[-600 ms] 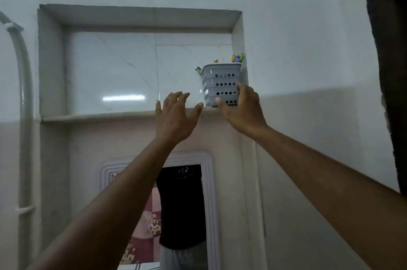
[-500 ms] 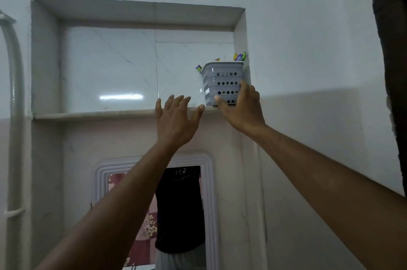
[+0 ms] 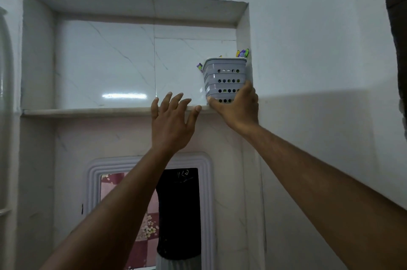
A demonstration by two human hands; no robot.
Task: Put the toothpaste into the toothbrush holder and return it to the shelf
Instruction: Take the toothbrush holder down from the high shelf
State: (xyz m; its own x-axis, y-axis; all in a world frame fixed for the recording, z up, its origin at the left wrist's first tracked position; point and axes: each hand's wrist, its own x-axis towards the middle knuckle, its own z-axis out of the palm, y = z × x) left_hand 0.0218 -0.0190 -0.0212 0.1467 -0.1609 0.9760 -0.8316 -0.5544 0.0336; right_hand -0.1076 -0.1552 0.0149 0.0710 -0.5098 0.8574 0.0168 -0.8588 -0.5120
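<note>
Grey perforated toothbrush holder (image 3: 224,80) | marble shelf (image 3: 88,112) | right hand (image 3: 239,110) gripping

You're in dim, bluish light; glare streak on niche back tile (image 3: 124,95) left of the toothbrush holder (image 3: 224,81); soft focus, edges bow w/ wide-angle distortion.

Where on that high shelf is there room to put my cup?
The shelf is bare from its left wall across to the open left hand. The right corner is crowded: the toothbrush holder sits against the right wall, with the right hand around its base.
</note>
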